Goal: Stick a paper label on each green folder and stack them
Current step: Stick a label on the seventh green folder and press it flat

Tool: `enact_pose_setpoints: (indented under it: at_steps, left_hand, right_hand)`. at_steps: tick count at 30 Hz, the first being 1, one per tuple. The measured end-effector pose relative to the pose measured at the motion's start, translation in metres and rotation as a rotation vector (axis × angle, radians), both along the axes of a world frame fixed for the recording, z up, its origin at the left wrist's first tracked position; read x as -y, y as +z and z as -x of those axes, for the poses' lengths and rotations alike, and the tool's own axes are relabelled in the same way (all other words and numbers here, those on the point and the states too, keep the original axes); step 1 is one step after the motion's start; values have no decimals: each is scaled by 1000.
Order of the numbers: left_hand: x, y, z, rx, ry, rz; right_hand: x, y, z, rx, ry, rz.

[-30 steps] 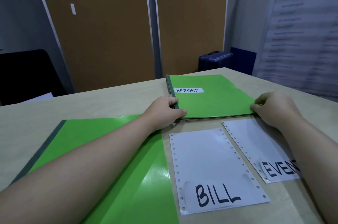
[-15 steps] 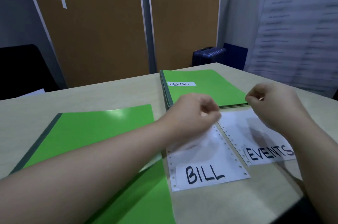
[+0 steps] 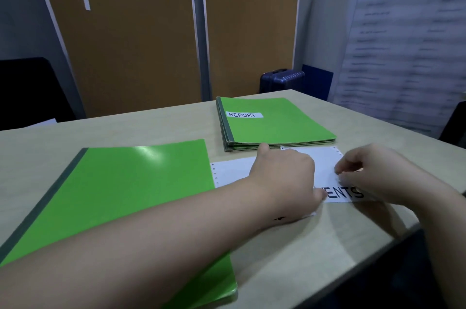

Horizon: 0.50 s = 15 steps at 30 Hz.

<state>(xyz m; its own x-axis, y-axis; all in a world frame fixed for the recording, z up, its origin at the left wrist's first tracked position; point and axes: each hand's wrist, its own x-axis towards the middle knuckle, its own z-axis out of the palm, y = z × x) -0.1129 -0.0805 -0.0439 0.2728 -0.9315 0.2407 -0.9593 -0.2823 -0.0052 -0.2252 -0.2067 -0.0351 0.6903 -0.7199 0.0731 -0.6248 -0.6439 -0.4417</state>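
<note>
My left hand (image 3: 285,177) presses the label sheet (image 3: 322,159), grip unclear; my right hand (image 3: 378,175) pinches its edge. A fast peel could tear it.

You have one loose green folder (image 3: 131,195) at 9 o'clock, one folder stack (image 3: 274,124) at 1 o'clock, and two sheets of labels: left sheet (image 3: 233,173), right sheet (image 3: 325,164).

A pale wood-grain tabletop (image 3: 126,129) is carrying everything here. A single glossy green card folder with a dark spine (image 3: 131,195) is lying flat on its near left part. A squared stack of green folders (image 3: 277,129), the top one bearing a white REPORT label (image 3: 244,114), is sitting farther back, right of centre. Between them two white perforated paper sheets are lying side by side, both partly hidden. The left sheet (image 3: 232,172) is lying just beside the single folder. The right sheet (image 3: 325,162), showing black lettering, is lying just beside the stack.
</note>
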Motion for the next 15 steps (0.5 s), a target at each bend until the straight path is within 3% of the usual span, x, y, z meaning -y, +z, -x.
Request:
enact_pose_setpoints:
  at_steps: [5, 9, 15]
  left_hand:
    - [-1, -1, 1, -3, -3, 18]
    - [-1, -2, 0, -45, 9, 14]
    - [-2, 11, -11, -374, -2, -30]
  right_hand:
    - [-3, 8, 7, -33, 40, -145]
    - [-4, 10, 7, -84, 59, -100]
    - [-1, 12, 4, -85, 62, -35]
